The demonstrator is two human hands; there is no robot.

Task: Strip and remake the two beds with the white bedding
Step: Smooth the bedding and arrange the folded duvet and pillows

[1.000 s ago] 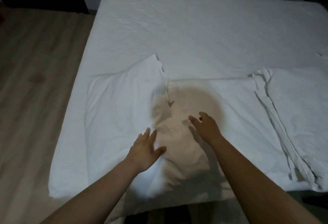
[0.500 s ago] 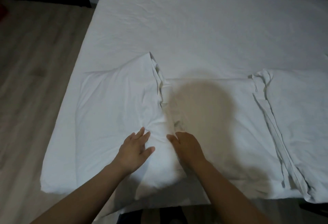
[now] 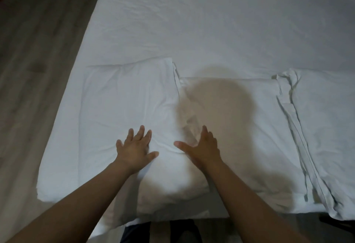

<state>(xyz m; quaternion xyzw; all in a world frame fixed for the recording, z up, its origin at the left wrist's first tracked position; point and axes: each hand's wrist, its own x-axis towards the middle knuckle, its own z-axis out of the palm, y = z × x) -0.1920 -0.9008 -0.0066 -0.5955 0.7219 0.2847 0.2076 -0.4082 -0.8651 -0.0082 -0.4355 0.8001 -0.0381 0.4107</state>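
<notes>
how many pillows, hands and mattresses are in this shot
pillows: 3 (left pillow, middle pillow, right pillow)
hands: 2 (left hand, right hand, both flat on the left pillow)
mattress: 1
total: 6

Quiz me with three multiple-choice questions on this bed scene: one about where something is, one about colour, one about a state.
1. The left hand rests on: A the near-left pillow; B a chair; C a suitcase.
2. The bed sheet is: A red; B black; C white.
3. The right hand is: A fisted; B open, fingers straight; C pinching a corner.
Answers: A, its palm lies flat there; C, plain white all over; B, it grips nothing.
</notes>
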